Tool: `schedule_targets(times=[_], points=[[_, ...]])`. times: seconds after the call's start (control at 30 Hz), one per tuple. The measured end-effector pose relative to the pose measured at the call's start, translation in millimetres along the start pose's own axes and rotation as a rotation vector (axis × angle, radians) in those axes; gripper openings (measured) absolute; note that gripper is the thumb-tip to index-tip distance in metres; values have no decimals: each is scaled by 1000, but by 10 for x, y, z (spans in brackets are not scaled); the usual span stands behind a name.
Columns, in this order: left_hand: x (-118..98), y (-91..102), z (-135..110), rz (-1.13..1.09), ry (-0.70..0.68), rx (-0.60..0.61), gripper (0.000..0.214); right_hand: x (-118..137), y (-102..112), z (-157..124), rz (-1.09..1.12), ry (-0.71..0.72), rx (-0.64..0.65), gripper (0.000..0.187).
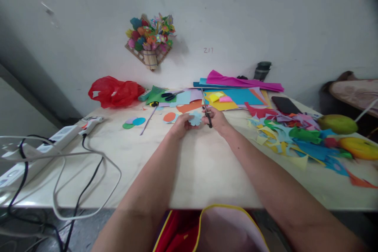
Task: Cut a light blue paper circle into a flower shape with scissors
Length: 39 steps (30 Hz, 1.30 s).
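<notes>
My left hand pinches a light blue paper flower with a scalloped edge, just above the table's middle. Close beside it on the right, my right hand is closed around the scissors. Their blades point up and away from me, beside the flower's right edge; I cannot tell whether they touch it. An orange paper circle lies left of my left hand. Farther left is a small group of green, purple and blue paper circles. Behind my hands lie coloured paper sheets.
Paper scraps and two mangoes cover the table's right side, near a black phone. On the left are a power strip and loose cables. A red plastic bag and dark-handled scissors lie at the back.
</notes>
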<state>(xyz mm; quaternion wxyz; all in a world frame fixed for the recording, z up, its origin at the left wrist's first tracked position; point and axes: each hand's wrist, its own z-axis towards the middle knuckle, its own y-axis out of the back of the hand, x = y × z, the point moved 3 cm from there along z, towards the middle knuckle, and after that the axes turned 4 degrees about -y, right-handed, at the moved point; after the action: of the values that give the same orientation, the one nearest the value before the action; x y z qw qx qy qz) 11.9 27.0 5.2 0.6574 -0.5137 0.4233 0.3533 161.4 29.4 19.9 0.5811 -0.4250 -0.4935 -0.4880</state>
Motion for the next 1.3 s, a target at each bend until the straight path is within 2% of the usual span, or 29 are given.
schedule_targets(times=[0.07,0.2,0.3,0.4,0.67,0.83,1.17,1.3], points=[[-10,15,17,-75,20,-28,18,-6,1,7,5,11,-14,37],[-9,32,33,-119,50,-12,27,-16,11,19,8,21,-41,37],[-6,18,13,-36,8,34,21,-18,13,21,-13,22,-72,36],[3,-15,-17,56,-20,80,24,-24,-3,19,-12,12,-87,37],[26,16,7,-4,-76,31,23,-13,-70,-14,-3,-20,-75,41],[25,84,25,-18,-80,-7,24,11,2,-22,-32,-74,-45,40],[7,119,18,-5,-83,-35,23,-25,196,-11,-246,-91,248,22],[0,126,18,-44,-87,-48,24,-25,233,-22,-321,-120,294,22]])
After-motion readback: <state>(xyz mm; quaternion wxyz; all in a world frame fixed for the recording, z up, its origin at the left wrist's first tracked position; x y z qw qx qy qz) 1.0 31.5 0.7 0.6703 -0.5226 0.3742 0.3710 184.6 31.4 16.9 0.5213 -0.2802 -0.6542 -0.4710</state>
